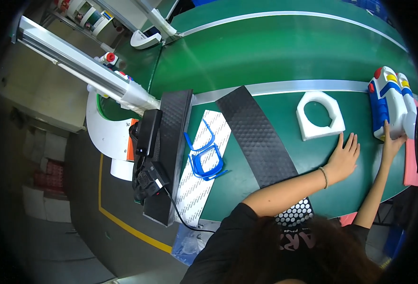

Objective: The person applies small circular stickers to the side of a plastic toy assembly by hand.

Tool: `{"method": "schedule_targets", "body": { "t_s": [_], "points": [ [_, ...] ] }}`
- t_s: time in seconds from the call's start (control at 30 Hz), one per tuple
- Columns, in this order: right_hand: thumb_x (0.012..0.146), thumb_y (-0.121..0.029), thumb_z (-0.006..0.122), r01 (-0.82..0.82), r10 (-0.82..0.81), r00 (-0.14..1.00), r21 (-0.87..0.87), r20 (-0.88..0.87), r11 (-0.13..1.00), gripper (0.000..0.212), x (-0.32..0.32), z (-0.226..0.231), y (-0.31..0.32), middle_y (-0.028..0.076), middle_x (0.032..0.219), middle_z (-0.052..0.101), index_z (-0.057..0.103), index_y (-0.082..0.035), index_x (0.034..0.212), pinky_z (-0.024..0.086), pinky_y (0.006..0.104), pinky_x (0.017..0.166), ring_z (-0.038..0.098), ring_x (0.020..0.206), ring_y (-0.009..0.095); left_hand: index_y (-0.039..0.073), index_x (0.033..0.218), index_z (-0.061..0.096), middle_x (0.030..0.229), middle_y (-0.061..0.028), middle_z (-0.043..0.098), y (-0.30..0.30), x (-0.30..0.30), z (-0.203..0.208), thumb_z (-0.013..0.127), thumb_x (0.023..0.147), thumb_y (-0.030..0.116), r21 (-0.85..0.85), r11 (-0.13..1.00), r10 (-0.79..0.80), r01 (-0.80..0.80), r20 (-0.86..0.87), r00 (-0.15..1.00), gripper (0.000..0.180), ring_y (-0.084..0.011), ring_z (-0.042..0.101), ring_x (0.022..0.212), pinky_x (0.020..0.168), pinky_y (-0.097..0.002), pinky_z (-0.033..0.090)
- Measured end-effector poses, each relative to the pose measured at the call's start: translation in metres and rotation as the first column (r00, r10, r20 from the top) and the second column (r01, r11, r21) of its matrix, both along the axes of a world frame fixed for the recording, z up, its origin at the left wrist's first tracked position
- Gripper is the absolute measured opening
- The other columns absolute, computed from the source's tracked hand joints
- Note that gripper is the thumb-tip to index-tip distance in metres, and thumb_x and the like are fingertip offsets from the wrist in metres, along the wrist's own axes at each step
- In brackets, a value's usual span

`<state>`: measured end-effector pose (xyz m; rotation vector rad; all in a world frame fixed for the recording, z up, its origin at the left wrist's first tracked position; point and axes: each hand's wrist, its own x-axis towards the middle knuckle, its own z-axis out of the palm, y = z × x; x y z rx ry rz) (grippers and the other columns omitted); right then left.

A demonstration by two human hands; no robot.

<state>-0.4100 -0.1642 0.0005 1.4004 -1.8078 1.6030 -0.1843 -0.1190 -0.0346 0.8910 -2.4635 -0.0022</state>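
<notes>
Left hand [344,158]: fingers spread wide, palm down, holding nothing; fingertips at the near right corner of the white foam ring [309,128], contact or slight gap cannot be told. Right hand [392,143]: index finger extended, set against the near end of the white-and-blue plastic device [382,111]; whether the fingers close on it cannot be told.

Foam ring: 1 piece, lying flat on the green table [284,142], right of centre, 1 large round opening. Device: far right, red and yellow parts at its far end. Pink block [411,165]: right edge, near side of device.

Black textured strip [258,135]: centre, slanting, near end under the left forearm. White printed strip [218,124]: left of it, blue plastic frames [198,166] on top. Black adapter [149,132]: farther left. Metal rail [284,86]: far side.
</notes>
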Motion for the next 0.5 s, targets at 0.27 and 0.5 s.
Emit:
{"method": "schedule_targets", "body": {
  "t_s": [0.27, 0.5],
  "points": [
    [0.07, -0.024, 0.078, -0.006, 0.006, 1.0, 0.003, -0.009, 1.0, 0.087, 0.0084, 0.0086, 0.0029, 0.02, 0.13, 0.035, 0.022, 0.0, 0.133, 0.03, 0.0384, 0.101, 0.04, 0.118, 0.03, -0.002, 0.125, 0.044, 0.133, -0.0249, 0.037, -0.0013, -0.0008, 0.0001, 0.052, 0.081, 0.042, 0.02, 1.0, 0.002, -0.003, 0.037, 0.999, 0.062, -0.0366, 0.028, 0.128, 0.102, -0.0596, 0.017],
    [0.07, -0.025, 0.077, -0.014, 0.014, 1.0, 0.014, -0.009, 1.0, 0.087, 0.0104, 0.006, 0.0012, 0.02, 0.129, 0.035, 0.023, 0.0, 0.132, 0.029, 0.0388, 0.101, 0.038, 0.119, 0.03, -0.003, 0.123, 0.046, 0.131, -0.0247, 0.038, -0.0026, 0.0031, 0.0016, 0.054, 0.08, 0.04, 0.009, 1.0, 0.01, -0.01, 0.01, 1.0, 0.061, -0.0361, 0.031, 0.126, 0.101, -0.0584, 0.02]
  ]
}}
